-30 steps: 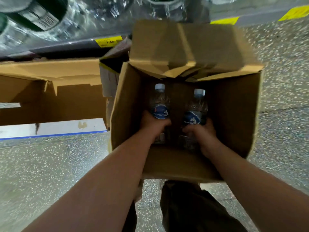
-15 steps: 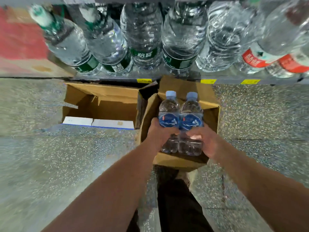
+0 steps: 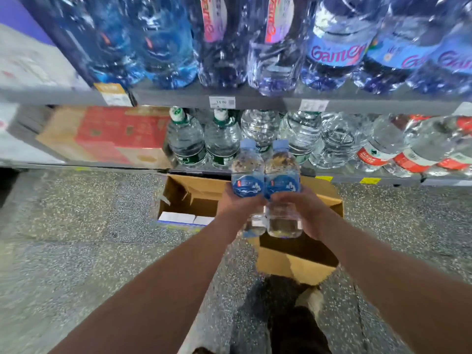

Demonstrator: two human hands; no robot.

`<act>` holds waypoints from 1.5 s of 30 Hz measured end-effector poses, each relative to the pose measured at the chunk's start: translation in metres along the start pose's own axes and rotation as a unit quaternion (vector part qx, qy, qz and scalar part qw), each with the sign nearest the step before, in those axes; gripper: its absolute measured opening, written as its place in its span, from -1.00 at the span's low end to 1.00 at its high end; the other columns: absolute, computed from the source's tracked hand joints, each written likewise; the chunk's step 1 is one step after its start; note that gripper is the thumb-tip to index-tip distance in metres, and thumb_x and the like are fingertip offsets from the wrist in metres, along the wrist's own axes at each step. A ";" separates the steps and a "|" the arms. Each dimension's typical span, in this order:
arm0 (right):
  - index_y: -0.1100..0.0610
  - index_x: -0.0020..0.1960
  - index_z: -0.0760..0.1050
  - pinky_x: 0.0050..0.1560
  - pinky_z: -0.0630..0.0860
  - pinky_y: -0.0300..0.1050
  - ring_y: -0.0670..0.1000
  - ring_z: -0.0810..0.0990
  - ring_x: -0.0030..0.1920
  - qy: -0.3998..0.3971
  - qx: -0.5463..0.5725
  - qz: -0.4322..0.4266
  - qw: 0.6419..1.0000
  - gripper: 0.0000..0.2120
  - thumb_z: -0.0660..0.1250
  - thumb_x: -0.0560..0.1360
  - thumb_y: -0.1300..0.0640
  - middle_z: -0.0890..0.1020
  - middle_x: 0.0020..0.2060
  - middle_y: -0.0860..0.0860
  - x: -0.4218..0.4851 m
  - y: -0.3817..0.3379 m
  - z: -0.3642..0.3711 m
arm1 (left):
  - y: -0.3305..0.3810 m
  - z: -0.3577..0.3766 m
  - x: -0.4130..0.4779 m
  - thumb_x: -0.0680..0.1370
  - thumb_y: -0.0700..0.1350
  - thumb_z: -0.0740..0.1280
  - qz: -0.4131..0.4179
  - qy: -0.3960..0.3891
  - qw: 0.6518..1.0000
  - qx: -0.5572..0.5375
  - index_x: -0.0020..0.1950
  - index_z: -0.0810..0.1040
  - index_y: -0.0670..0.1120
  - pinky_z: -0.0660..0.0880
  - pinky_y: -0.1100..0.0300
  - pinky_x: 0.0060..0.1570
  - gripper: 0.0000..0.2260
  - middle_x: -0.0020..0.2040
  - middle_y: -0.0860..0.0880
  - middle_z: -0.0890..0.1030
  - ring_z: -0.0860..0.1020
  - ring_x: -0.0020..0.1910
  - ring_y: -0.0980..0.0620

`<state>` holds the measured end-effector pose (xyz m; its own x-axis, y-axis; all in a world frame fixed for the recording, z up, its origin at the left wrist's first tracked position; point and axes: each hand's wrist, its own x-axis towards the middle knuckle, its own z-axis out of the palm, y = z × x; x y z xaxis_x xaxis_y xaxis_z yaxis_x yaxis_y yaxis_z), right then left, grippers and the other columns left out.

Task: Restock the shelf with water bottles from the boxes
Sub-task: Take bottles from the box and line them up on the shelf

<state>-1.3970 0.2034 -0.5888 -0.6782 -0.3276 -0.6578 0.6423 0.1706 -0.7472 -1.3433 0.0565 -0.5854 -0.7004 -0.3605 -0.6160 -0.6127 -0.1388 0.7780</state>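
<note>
Clear plastic bottles (image 3: 265,185), probably heavy and slick: left hand (image 3: 237,203) and right hand (image 3: 304,208) each grip one mid-body, best below the label.

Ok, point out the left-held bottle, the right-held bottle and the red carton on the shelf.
Left bottle (image 3: 247,183), head view, on its blue label.
Right bottle (image 3: 281,185), head view, on its blue label.
Red carton (image 3: 120,134), head view, on its red printed face.
</note>
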 end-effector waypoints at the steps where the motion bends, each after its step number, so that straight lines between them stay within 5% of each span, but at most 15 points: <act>1: 0.18 0.24 0.46 0.10 0.54 0.26 0.16 0.69 -0.08 0.001 0.002 -0.019 1.000 -0.29 0.60 0.13 0.13 0.69 -0.05 0.14 -0.011 -0.015 0.014 | 0.014 -0.013 -0.011 0.14 -0.07 0.62 0.022 0.000 1.000 -0.007 0.22 0.39 -0.12 0.50 0.14 -0.13 -0.27 0.10 -0.07 0.59 0.57 0.05 -0.05; 4: 0.17 0.07 0.53 -0.14 0.50 -0.01 0.05 0.61 -0.21 0.010 0.018 -0.064 0.998 -0.62 0.51 0.28 0.25 0.65 -0.22 0.03 -0.058 -0.065 0.053 | 0.060 -0.052 -0.051 0.16 -0.20 0.61 0.083 0.000 0.995 -0.050 0.28 0.36 -0.21 0.50 0.21 -0.21 -0.24 0.13 -0.15 0.58 0.58 0.03 -0.06; 9: 0.28 0.11 0.56 -0.22 0.57 -0.15 0.00 0.67 -0.21 0.002 0.013 -0.170 0.985 -0.40 0.59 0.11 0.19 0.69 -0.18 0.07 -0.125 -0.131 0.099 | 0.130 -0.107 -0.113 0.22 -0.33 0.56 0.211 -0.027 0.975 -0.066 0.09 0.52 -0.23 0.50 0.31 -0.24 -0.52 -0.13 -0.02 0.64 0.61 -0.23 0.14; 12: 0.21 0.17 0.57 -0.09 0.62 -0.02 0.10 0.69 -0.07 0.004 0.006 -0.191 0.982 -0.31 0.61 0.08 0.05 0.70 -0.05 0.11 -0.159 -0.165 0.119 | 0.164 -0.128 -0.142 0.11 -0.23 0.54 0.271 -0.017 0.960 -0.063 0.10 0.57 -0.31 0.55 0.26 -0.22 -0.43 -0.09 -0.10 0.68 0.65 -0.16 0.06; 14: 0.15 0.17 0.57 0.06 0.58 0.09 0.11 0.67 -0.01 0.011 0.002 -0.207 0.978 -0.24 0.62 0.00 -0.01 0.70 -0.04 0.08 -0.174 -0.187 0.127 | 0.185 -0.136 -0.166 0.07 -0.10 0.56 0.273 0.006 0.959 -0.076 0.16 0.52 -0.19 0.57 0.16 -0.13 -0.32 0.03 -0.10 0.66 0.64 -0.01 -0.03; 18: 0.12 0.17 0.54 -0.15 0.43 -0.12 -0.03 0.58 -0.14 -0.003 -0.016 -0.236 0.972 -0.41 0.60 0.17 0.10 0.67 -0.05 0.03 -0.211 -0.230 0.136 | 0.220 -0.144 -0.206 0.21 -0.25 0.56 0.296 0.045 0.949 -0.098 0.10 0.45 -0.10 0.45 0.26 -0.23 -0.47 -0.01 -0.04 0.61 0.59 -0.05 0.00; 22: 0.17 0.22 0.47 -0.24 0.37 -0.13 0.00 0.55 -0.13 -0.028 -0.029 -0.260 0.965 -0.40 0.58 0.23 0.20 0.64 0.03 0.09 -0.232 -0.263 0.136 | 0.243 -0.143 -0.229 0.31 -0.33 0.53 0.303 0.070 0.942 -0.123 0.17 0.43 -0.15 0.46 0.34 -0.31 -0.51 0.03 -0.07 0.60 0.59 -0.09 0.06; 25: 0.19 0.16 0.52 -0.24 0.38 -0.15 -0.01 0.59 -0.13 -0.053 -0.052 -0.276 0.958 -0.58 0.51 0.33 0.25 0.66 -0.02 0.10 -0.243 -0.276 0.135 | 0.250 -0.140 -0.236 0.29 -0.30 0.55 0.299 0.096 0.938 -0.144 0.16 0.45 -0.15 0.48 0.22 -0.18 -0.50 0.05 -0.09 0.61 0.60 -0.05 0.00; 28: 0.25 0.19 0.50 -0.26 0.40 -0.19 -0.03 0.62 -0.17 -0.074 -0.058 -0.292 0.952 -0.55 0.51 0.33 0.28 0.67 -0.08 0.10 -0.250 -0.283 0.138 | 0.255 -0.143 -0.236 0.27 -0.28 0.57 0.300 0.109 0.936 -0.150 0.15 0.48 -0.13 0.48 0.17 -0.14 -0.49 0.03 -0.08 0.63 0.61 0.00 -0.05; 34: 0.24 0.21 0.48 -0.25 0.39 -0.15 0.01 0.60 -0.13 -0.056 -0.060 -0.296 0.952 -0.54 0.50 0.35 0.29 0.66 0.01 0.14 -0.248 -0.299 0.165 | 0.271 -0.170 -0.233 0.29 -0.30 0.55 0.326 0.091 0.929 -0.151 0.11 0.48 -0.10 0.47 0.24 -0.20 -0.54 -0.02 -0.02 0.63 0.61 -0.06 0.01; 40: 0.20 0.16 0.52 -0.16 0.42 -0.13 0.07 0.62 0.02 -0.028 -0.045 -0.297 0.954 -0.55 0.53 0.30 0.27 0.69 -0.03 0.09 -0.238 -0.304 0.216 | 0.285 -0.226 -0.209 0.26 -0.32 0.56 0.331 0.060 0.932 -0.136 0.15 0.51 -0.15 0.54 0.08 0.02 -0.50 0.03 -0.08 0.65 0.62 0.01 -0.05; 42: 0.16 0.14 0.51 -0.22 0.42 -0.17 -0.02 0.61 -0.08 -0.013 -0.025 -0.293 0.956 -0.59 0.51 0.33 0.29 0.67 -0.06 0.05 -0.235 -0.302 0.235 | 0.289 -0.246 -0.200 0.24 -0.33 0.56 0.332 0.041 0.934 -0.123 0.15 0.52 -0.17 0.55 0.04 0.04 -0.48 0.04 -0.10 0.65 0.62 0.04 -0.09; 45: 0.16 0.11 0.48 -0.17 0.44 -0.14 -0.02 0.59 -0.11 0.000 -0.009 -0.291 0.957 -0.61 0.51 0.34 0.29 0.65 -0.06 0.06 -0.227 -0.301 0.259 | 0.292 -0.269 -0.189 0.26 -0.36 0.55 0.336 0.033 0.935 -0.107 0.08 0.52 -0.13 0.54 0.22 -0.14 -0.55 -0.02 -0.04 0.65 0.62 -0.04 -0.01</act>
<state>-1.3439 -0.0143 -0.1904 -0.9193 -0.3719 -0.1289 0.1490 -0.0258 -0.9885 -1.2912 -0.1643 -0.2081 -0.8723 -0.4883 0.0245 0.0500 -0.0393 0.9980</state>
